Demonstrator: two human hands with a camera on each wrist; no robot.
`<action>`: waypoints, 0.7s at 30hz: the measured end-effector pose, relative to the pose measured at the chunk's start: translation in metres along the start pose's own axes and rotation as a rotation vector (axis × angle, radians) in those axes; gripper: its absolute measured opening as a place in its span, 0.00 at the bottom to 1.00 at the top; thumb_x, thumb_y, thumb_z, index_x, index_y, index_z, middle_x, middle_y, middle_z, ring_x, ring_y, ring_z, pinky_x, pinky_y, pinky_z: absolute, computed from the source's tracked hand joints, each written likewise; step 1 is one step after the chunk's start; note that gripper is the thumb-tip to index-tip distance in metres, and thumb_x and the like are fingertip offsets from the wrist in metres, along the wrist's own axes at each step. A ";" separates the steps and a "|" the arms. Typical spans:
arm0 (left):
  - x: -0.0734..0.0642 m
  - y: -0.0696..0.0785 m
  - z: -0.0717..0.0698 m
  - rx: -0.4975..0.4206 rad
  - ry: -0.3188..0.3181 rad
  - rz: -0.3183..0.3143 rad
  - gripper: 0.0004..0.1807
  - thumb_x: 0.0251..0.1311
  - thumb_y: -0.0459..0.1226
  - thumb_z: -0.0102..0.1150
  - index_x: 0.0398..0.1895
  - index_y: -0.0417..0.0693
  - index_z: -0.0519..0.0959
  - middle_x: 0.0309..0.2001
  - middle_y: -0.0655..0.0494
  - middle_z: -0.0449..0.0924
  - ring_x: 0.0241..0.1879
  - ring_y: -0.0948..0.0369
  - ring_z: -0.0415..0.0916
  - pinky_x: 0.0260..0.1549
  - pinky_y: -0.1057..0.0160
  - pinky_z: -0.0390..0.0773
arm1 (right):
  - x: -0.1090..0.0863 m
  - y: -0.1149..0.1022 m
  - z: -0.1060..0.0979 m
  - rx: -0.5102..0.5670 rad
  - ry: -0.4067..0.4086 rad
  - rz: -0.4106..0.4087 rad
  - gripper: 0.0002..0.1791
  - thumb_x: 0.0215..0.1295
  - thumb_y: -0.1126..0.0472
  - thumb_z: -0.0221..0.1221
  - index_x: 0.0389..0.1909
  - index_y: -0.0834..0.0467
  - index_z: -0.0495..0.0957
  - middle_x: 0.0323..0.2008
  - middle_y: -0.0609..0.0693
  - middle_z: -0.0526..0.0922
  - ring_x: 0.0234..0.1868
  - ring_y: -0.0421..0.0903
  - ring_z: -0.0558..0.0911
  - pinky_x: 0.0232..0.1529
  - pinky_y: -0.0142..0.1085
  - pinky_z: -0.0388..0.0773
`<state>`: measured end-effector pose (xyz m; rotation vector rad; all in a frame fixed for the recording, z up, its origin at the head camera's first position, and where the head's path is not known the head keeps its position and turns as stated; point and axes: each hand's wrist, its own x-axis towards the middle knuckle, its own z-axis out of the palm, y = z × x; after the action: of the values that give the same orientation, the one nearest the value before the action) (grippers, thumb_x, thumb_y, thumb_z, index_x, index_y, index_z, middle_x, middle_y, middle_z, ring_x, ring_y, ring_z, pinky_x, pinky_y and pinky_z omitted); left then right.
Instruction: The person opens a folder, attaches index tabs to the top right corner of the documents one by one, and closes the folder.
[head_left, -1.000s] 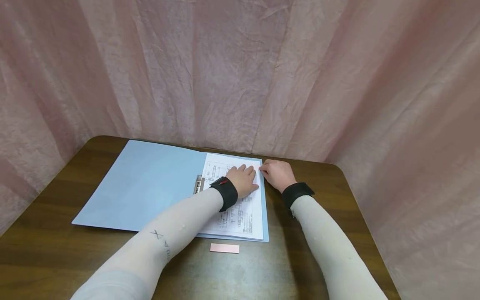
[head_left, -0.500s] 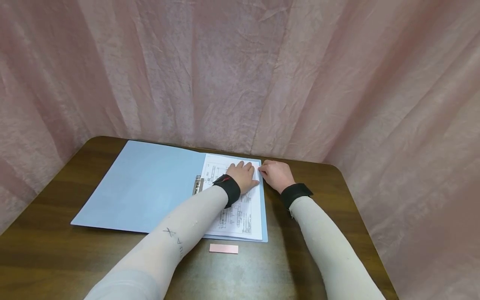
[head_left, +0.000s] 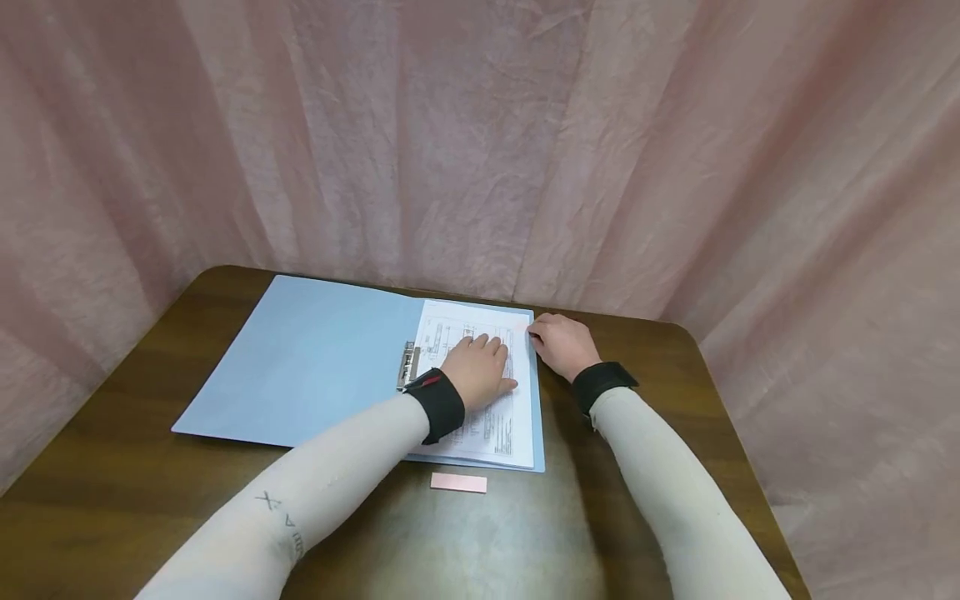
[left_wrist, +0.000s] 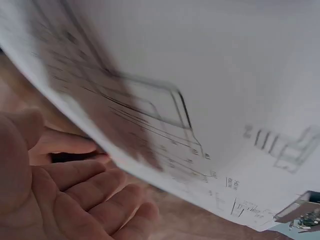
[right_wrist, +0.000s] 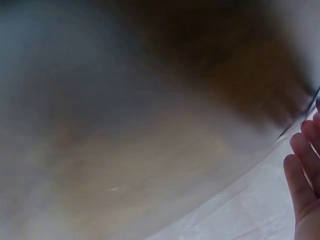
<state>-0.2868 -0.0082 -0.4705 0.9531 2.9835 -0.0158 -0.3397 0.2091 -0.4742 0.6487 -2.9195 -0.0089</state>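
Observation:
In the head view my left hand [head_left: 476, 372] lies over the printed sheets [head_left: 517, 408], palm down with fingers extended. These sheets bear line drawings and lie on the right side of an open light-blue folder [head_left: 330, 358]. Beside the sheets' upper right edge, my right hand [head_left: 566, 342] has its fingers bent, thumb and forefinger pinching at a faint pink sticky note [head_left: 520, 327] on the page. The fingertips partly hide that note. In the left wrist view, fingers of the right hand [left_wrist: 65, 142] show at the page edge [left_wrist: 117, 162].
A metal lever clip [head_left: 408, 365] sits at the folder's spine. On the wooden table [head_left: 630, 433], just in front of the folder, lies a pink sticky-note pad [head_left: 459, 482]. A pink curtain [head_left: 465, 150] hangs behind the table.
My left hand has slid down and a little left on the page, uncovering more of its upper part. The right hand stays at the upper right edge. The head view has shifted slightly.

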 end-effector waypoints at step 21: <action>-0.084 -0.002 -0.016 -0.078 0.059 0.212 0.39 0.72 0.57 0.72 0.72 0.38 0.79 0.68 0.45 0.83 0.69 0.50 0.80 0.71 0.52 0.75 | -0.074 -0.032 -0.023 0.103 -0.019 -0.103 0.19 0.73 0.58 0.74 0.62 0.57 0.89 0.59 0.52 0.90 0.59 0.51 0.88 0.60 0.48 0.85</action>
<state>-0.2194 -0.0585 -0.4536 1.2745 2.8921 0.1307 -0.2569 0.2115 -0.4631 0.8188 -2.9167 0.1255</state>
